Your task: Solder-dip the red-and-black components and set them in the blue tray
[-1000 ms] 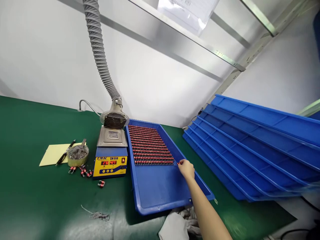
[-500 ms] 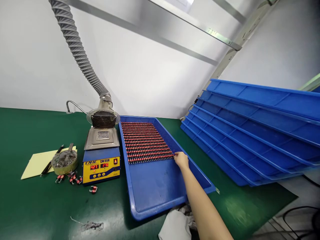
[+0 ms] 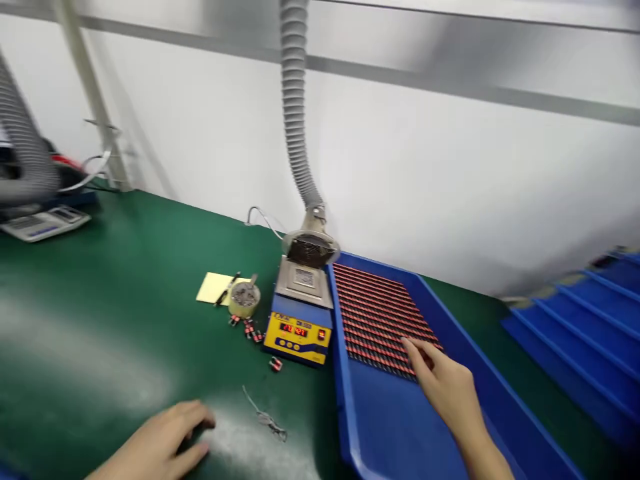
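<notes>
My right hand (image 3: 445, 387) rests in a blue tray (image 3: 475, 360), its fingers stretched over the near edge of the rows of small red components (image 3: 380, 313). Nothing shows in that hand. My left hand (image 3: 160, 443) lies flat on the green mat (image 3: 100, 320) at the lower left, fingers loosely spread, holding nothing. A small tangle of wire (image 3: 267, 420) lies just right of it.
A yellow and blue solder pot (image 3: 300, 320) stands left of the tray under a grey extraction hose (image 3: 297, 133). Beside it are a tin of scraps (image 3: 243, 298), a yellow pad (image 3: 215, 288) and loose red parts (image 3: 253, 331). Stacked blue trays (image 3: 590, 333) sit at the right; a scale (image 3: 45, 222) far left.
The view has swung left and down. My left hand has come into view on the mat. My right hand has shifted from the row's right end onto the near rows.
</notes>
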Motion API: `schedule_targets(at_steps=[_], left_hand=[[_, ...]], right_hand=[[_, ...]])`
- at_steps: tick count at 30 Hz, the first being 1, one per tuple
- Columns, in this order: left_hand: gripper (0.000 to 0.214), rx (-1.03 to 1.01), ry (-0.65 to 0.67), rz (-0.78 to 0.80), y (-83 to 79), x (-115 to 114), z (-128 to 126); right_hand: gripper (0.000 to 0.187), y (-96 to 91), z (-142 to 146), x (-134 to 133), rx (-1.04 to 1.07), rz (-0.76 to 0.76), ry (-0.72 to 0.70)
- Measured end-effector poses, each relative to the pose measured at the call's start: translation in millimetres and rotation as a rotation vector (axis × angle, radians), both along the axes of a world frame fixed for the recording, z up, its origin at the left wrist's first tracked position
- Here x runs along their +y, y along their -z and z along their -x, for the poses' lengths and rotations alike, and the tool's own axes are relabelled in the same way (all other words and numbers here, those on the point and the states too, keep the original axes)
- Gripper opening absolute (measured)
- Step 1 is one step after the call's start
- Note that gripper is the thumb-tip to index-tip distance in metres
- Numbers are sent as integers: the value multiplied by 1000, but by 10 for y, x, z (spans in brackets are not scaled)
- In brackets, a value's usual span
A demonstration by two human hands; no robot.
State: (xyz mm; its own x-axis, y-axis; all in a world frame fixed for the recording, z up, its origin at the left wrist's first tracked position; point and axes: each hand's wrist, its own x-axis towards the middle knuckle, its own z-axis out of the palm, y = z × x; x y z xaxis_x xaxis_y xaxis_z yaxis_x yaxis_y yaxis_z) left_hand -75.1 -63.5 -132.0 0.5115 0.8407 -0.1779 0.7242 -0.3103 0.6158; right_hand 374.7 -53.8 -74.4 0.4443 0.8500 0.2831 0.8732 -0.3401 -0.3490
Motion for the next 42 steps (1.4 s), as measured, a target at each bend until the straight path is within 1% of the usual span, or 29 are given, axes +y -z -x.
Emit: schedule_targets(at_steps=[2,3,4,5,6,7,8,9,11,13,16,18,20,22,24,25,27,29,31,32,33,34,35,36,37,40,42], left_hand=[[31,156,18,-40,-195,301,-16],[33,178,-19,-72,-265,461,-44],[36,186,-60,-99,-303,619,-83],[37,191,-95,-121,-307,767,-132],[37,196,-125,-134,-281,900,-187],[37,201,-151,-147,-229,1012,-244],[37,201,-166,-158,-162,1100,-300],[37,196,-175,-170,-89,1163,-353],[36,179,-191,-196,44,1227,-439],[34,166,-209,-217,131,1233,-494],[31,146,-212,-230,179,1209,-528],[27,122,-204,-227,186,1197,-529],[23,87,-204,-219,175,1186,-516],[19,32,-206,-202,115,1168,-497],[17,-60,-201,-178,-44,1131,-483],[17,-123,-193,-168,-170,1101,-485],[16,-277,-158,-165,-509,1012,-516],[17,-437,-96,-194,-906,888,-586],[15,-557,-29,-223,-1261,748,-683],[14,-625,2,-229,-1395,682,-736],[15,-713,28,-218,-1491,624,-787],[18,-791,44,-197,-1548,578,-836],[22,-869,58,-165,-1569,549,-880],[25,-938,70,-122,-1562,536,-921],[25,-995,78,-76,-1534,538,-956],[14,-1164,75,44,-1410,599,-1042],[3,-1285,7,125,-1347,632,-1093]], right_hand=[[29,-227,514,26,6,-100,-219],[31,-350,777,3,-7,-248,-362],[30,-471,1032,-39,-15,-394,-431],[25,-581,1273,-93,-2,-481,-465],[22,-674,1492,-152,50,-594,-436],[19,-744,1684,-208,123,-662,-405],[17,-791,1845,-255,223,-744,-361],[15,-816,1972,-289,326,-798,-348],[13,-821,2133,-312,481,-835,-380],[11,-800,2196,-286,552,-811,-461],[11,-784,2212,-209,529,-754,-554],[12,-794,2217,-157,463,-684,-645],[12,-806,2219,-110,404,-594,-767],[13,-805,2208,-71,396,-514,-836],[16,-785,2180,-35,458,-457,-812],[19,-770,2163,-17,514,-431,-768],[24,-737,2139,19,651,-397,-643],[25,-709,2141,53,809,-382,-572],[26,-685,2165,83,1019,-409,-583],[24,-671,2179,95,1151,-432,-608],[22,-656,2189,106,1291,-460,-624],[19,-640,2191,115,1424,-489,-625],[17,-622,2184,125,1531,-514,-617],[18,-604,2170,133,1599,-528,-613],[19,-586,2152,141,1625,-539,-608],[21,-546,2120,160,1545,-529,-614],[19,-528,2159,170,1511,-532,-587]])
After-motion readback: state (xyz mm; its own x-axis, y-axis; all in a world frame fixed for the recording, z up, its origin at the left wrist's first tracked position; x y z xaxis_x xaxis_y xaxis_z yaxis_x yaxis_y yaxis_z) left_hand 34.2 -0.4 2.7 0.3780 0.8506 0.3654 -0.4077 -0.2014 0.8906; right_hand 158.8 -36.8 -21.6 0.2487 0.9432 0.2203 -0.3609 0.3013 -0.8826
